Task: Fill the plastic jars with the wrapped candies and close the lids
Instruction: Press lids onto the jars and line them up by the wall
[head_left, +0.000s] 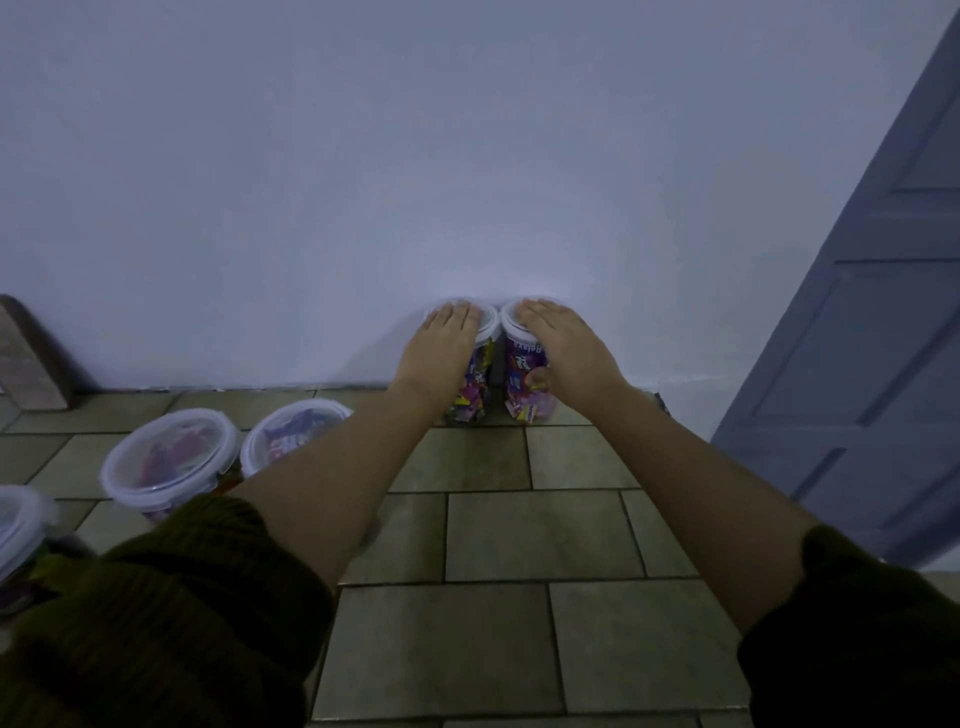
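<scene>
In the head view both hands lie flat with fingers straight: the left hand (441, 345) on the white-rimmed clear lid (488, 319) of a candy-filled clear plastic jar (475, 384), the right hand (563, 348) on the neighbouring jar's lid (511, 317). Both jars stand on the tan tiled floor (519, 540) by the wall. Off-centre pressure could leave a lid unlatched or tip a jar.

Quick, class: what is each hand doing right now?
Left hand: open, pressing flat on the left jar's lid.
Right hand: open, flat on the right jar's lid.
</scene>
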